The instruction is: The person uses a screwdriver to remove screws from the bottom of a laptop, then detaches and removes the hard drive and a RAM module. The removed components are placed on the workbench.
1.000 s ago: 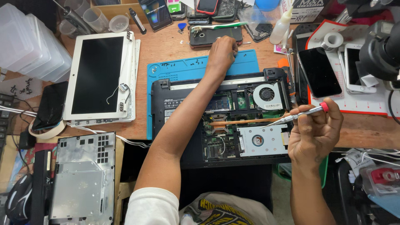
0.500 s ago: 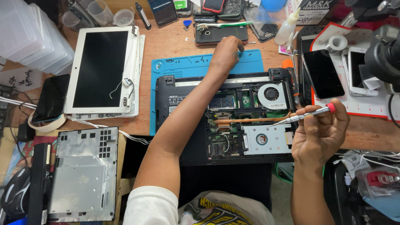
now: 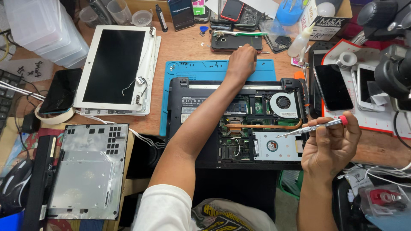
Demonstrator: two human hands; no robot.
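An opened black laptop base [image 3: 201, 102] lies on the desk with its board, copper heat pipe [image 3: 261, 126] and round fan [image 3: 282, 102] exposed. My left hand [image 3: 242, 62] reaches over it to the far edge of the blue work mat [image 3: 197, 70], fingers curled down beside a dark phone [image 3: 235, 42]; whether it holds anything is hidden. My right hand [image 3: 332, 147] hovers at the laptop's right edge, closed on a thin screwdriver [image 3: 312, 127] with a red cap, tip pointing left over the silver drive [image 3: 274, 146].
A white screen panel [image 3: 113, 66] lies at left, a grey bottom cover [image 3: 92, 169] below it. Phones [image 3: 333, 87] rest on a red-edged mat at right, near a black microscope [image 3: 391, 64]. Clear boxes [image 3: 36, 28], cups, a glue bottle [image 3: 298, 40] and tape roll [image 3: 53, 117] crowd the edges.
My left hand stayed at the far edge of the blue mat. The right hand kept the screwdriver almost still. The view shifted slightly.
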